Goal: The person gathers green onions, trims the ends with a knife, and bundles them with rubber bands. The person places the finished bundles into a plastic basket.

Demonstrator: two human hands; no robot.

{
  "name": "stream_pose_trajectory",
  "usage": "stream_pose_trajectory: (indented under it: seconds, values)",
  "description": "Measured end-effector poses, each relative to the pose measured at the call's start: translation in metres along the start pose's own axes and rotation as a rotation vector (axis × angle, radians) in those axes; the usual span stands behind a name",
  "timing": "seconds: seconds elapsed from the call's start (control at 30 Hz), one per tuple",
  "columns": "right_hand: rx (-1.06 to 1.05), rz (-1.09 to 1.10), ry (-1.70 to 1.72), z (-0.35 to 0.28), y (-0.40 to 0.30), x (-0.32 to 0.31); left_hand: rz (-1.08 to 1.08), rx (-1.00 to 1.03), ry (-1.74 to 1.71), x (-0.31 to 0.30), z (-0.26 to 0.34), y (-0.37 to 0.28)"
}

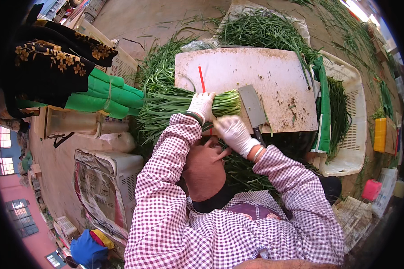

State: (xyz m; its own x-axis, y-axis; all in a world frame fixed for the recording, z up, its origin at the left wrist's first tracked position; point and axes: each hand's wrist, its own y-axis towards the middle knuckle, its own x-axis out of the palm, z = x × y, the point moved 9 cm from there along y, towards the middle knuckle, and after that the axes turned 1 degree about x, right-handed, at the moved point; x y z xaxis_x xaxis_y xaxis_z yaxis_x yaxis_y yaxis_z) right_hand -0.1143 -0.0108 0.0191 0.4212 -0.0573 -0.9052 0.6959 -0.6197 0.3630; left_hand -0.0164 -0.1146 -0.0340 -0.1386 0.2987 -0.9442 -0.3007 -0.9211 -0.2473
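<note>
A bunch of garlic chives point(227, 102) lies across the left side of a white board point(222, 67), pale cut ends to the right and green leaves to the left. My left hand point(202, 105), in a white glove, is wrapped over it near the cut ends. A red strip point(202, 79) runs beneath the bunch and shows on both sides. My right hand point(234, 134), also gloved and slightly blurred, is curled at the board's near edge, close to the strip's near end. Whether it grips the strip is hidden. A cleaver point(253, 106) rests right of the bunch, handle toward me.
Loose chives point(262, 30) are heaped behind the board, with more point(158, 72) to its left. A white plastic crate point(355, 134) holding chives stands at right. Green rolls point(104, 90) and black flowered cloth point(54, 64) lie on crates at left. Dirt specks the board.
</note>
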Motion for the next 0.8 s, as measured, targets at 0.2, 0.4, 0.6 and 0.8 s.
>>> stream_pose_trajectory:
  seconds: [0.2, 0.4, 0.6, 0.8]
  values:
    - [0.141, -0.086, 0.343, -0.014, -0.006, 0.064, -0.017, -0.006, -0.022, -0.007, 0.001, -0.005]
    - [0.030, -0.102, 0.275, -0.001, -0.026, 0.067, -0.050, -0.012, 0.004, 0.000, -0.004, -0.004]
    - [0.123, 0.059, 0.359, 0.023, -0.047, 0.043, -0.073, -0.010, 0.029, -0.003, 0.000, -0.002]
    - [0.243, 0.164, 0.463, 0.022, -0.011, 0.014, -0.106, -0.014, 0.030, -0.003, -0.001, -0.002]
